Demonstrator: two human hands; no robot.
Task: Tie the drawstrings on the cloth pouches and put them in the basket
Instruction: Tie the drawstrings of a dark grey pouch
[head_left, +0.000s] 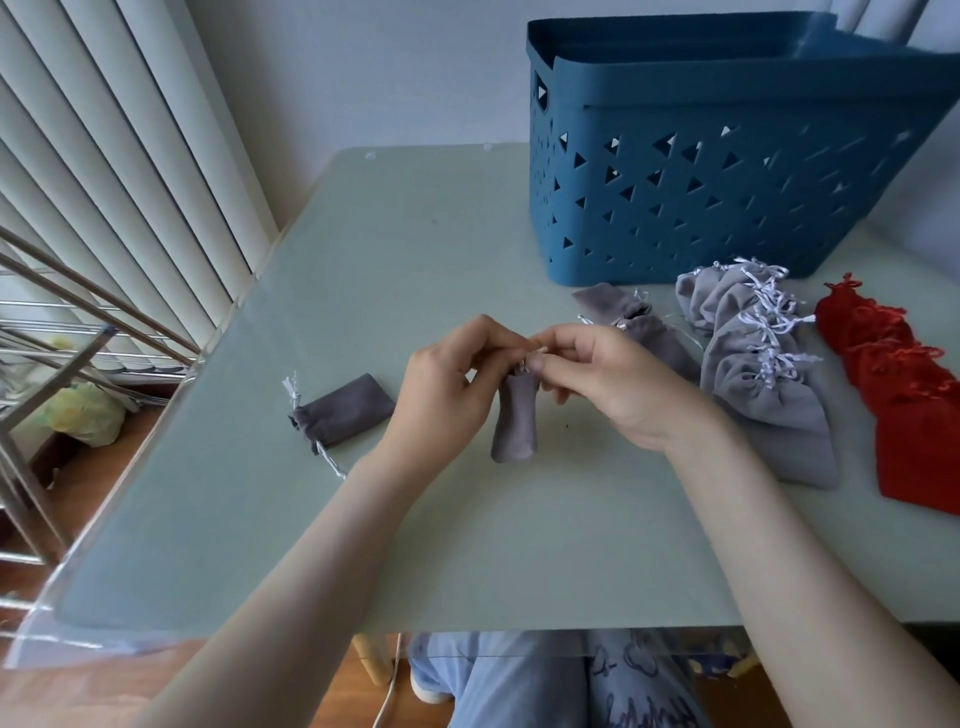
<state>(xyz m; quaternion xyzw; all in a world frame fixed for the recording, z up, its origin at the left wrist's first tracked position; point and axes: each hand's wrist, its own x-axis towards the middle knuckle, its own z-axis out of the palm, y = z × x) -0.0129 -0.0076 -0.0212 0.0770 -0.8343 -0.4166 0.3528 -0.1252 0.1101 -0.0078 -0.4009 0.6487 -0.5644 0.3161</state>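
Note:
A small dark grey pouch (514, 423) hangs upright over the middle of the table, its bottom near the surface. My left hand (447, 382) and my right hand (602, 379) both pinch its white drawstrings at the gathered top, fingertips almost touching. A second dark grey pouch (345, 408) lies on its side to the left, neck cinched, strings trailing. More dark grey pouches (639, 325) lie behind my right hand. A pile of light grey pouches (758, 364) and a row of red pouches (904, 384) lie at the right. The blue basket (691, 171) stands at the back right.
The pale green table (415, 249) has a transparent edge at the left. Beyond it are a metal rack (62, 332), vertical blinds and a yellow bag on the floor. My knees in blue trousers show under the front edge.

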